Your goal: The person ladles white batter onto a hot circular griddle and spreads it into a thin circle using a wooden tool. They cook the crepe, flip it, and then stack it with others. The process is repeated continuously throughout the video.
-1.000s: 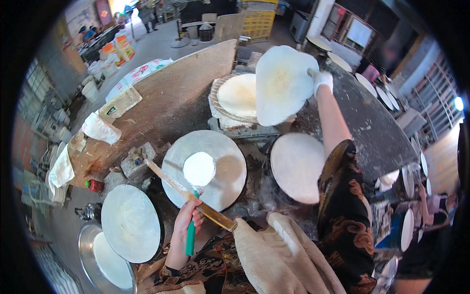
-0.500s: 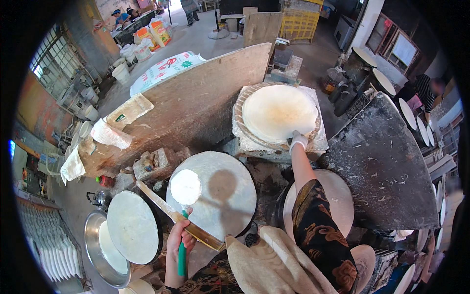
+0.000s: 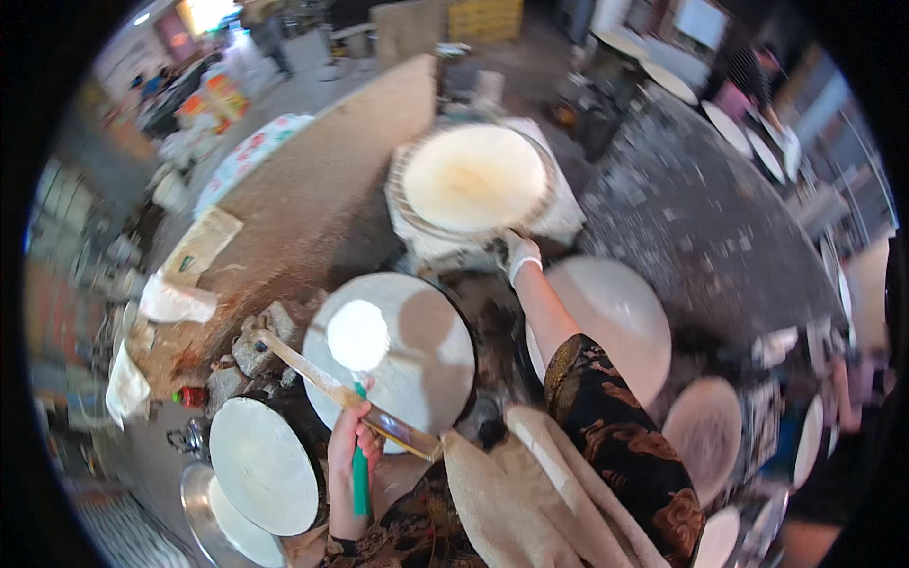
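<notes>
My left hand (image 3: 352, 437) is closed around the green handle of a ladle (image 3: 358, 335), whose round white bowl hangs over a pale round griddle (image 3: 436, 331). A long wooden scraper (image 3: 320, 379), amber toward its near end, lies slantwise across that same hand's grip. My right hand (image 3: 519, 254), in a whitish glove with darkened fingertips, reaches to the near side of a woven round tray (image 3: 401, 195). Pale flatbread (image 3: 473, 178), browned in the middle, rests on the tray. The right fingers look bent but are blurred; anything between them is hidden.
A second griddle (image 3: 615, 322) lies under my right forearm. Left stand a round white lid-like disc (image 3: 263, 466) and a metal basin (image 3: 197, 502). A tall board (image 3: 312, 180) stands behind, a dark panel (image 3: 701, 227) at right. Another person (image 3: 753, 80) bends over discs at far right.
My right hand has drawn back from the flatbread's edge toward the tray's near side. The view has turned, shifting the tray leftward. The ladle and scraper stay in my left hand.
</notes>
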A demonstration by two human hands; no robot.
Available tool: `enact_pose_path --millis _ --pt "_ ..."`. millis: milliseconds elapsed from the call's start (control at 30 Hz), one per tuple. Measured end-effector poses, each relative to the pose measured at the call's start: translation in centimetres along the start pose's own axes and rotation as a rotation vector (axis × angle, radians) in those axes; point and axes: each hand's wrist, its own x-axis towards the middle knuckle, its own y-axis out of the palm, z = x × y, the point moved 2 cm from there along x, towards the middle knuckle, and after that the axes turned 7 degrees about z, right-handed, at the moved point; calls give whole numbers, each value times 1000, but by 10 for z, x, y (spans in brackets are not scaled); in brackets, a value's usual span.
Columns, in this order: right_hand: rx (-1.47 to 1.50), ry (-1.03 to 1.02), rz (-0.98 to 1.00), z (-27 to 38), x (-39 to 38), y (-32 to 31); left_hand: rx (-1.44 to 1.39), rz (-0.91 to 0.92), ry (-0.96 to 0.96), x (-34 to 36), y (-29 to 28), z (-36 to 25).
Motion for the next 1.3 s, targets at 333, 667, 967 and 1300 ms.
enact_pose_path --millis 333,667,967,1300 --pt "341 -141 -519 -166 -333 -277 264 112 -320 -6 -25 26" --pt "997 -158 -1072 -213 -399 -485 567 278 -517 -38 52 110" --pt "1124 -182 -885 -160 -442 -556 524 356 -603 -93 101 225" --pt "-80 -328 -975 8 -399 -717 469 352 -663 -125 131 336"
